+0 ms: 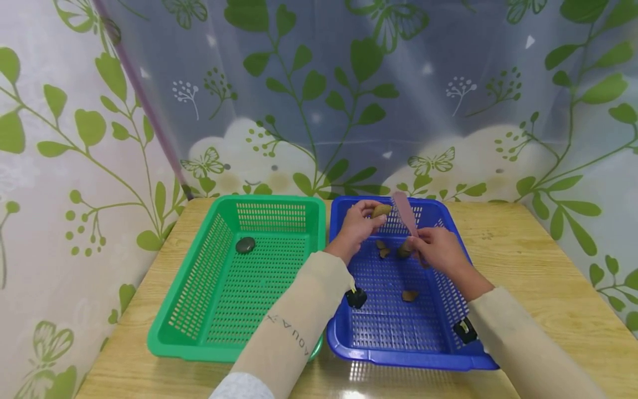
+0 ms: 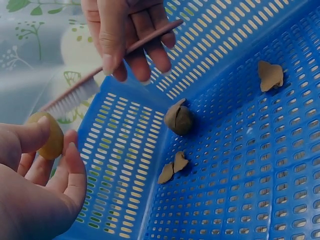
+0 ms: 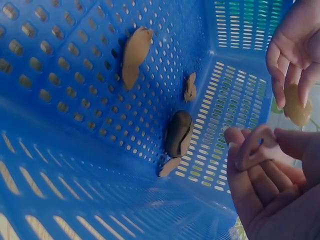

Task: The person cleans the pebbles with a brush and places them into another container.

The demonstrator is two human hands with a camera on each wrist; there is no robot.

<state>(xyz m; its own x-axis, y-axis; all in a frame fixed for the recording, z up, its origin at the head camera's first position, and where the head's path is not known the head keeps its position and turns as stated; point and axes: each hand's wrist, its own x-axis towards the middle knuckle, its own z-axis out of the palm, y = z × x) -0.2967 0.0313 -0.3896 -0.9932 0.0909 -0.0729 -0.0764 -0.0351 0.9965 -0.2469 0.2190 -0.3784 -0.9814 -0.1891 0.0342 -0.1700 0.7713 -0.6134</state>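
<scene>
Between thumb and fingers, my left hand (image 1: 355, 228) pinches a smooth yellow-brown stone (image 2: 51, 141) above the far part of the blue basket (image 1: 389, 330). My right hand (image 1: 441, 250) grips a pink brush (image 1: 405, 213) by its handle. In the left wrist view the white bristles (image 2: 75, 99) face down, their end right by the stone. Below the hands, a dark rounded stone (image 3: 178, 134) sits on the basket floor with brown flakes against it. Several loose brown flakes (image 2: 270, 77) lie around it.
To the left stands a green basket (image 1: 186, 350) holding one smooth dark stone (image 1: 245, 245). Both baskets rest side by side on a wooden table (image 1: 523, 266). A leaf-patterned curtain (image 1: 319, 100) hangs close behind the table.
</scene>
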